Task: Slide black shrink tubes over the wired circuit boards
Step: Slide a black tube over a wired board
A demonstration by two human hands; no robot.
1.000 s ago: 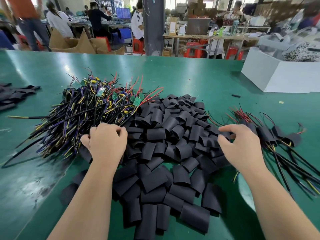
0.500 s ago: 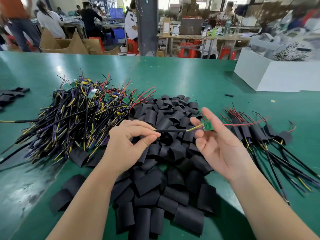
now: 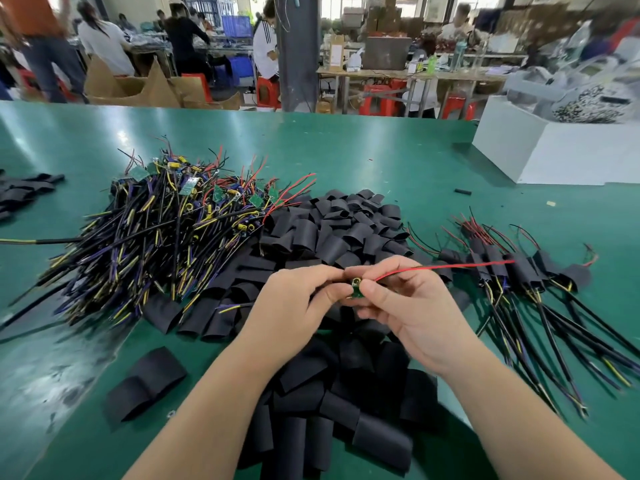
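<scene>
My left hand point(image 3: 298, 303) and my right hand point(image 3: 408, 306) meet above the pile of black shrink tubes point(image 3: 322, 244). Between their fingertips sits a small green circuit board point(image 3: 356, 287); its red wire point(image 3: 443, 266) runs out to the right. The left hand pinches the board's cable end, whose yellow-striped tail shows to its left. Whether a tube is in the left hand is hidden. A heap of wired boards point(image 3: 166, 230) lies at the left. Boards with tubes on them point(image 3: 519, 271) lie at the right.
The green table point(image 3: 381, 157) carries a white box point(image 3: 561, 150) at the far right and a few flat tubes point(image 3: 20, 192) at the left edge. A loose tube point(image 3: 145, 382) lies near my left forearm. People work at benches behind.
The hands lifted one wired board off the heap and came together. Half a second ago the board was stretched between them; now both pinch it closely at the middle.
</scene>
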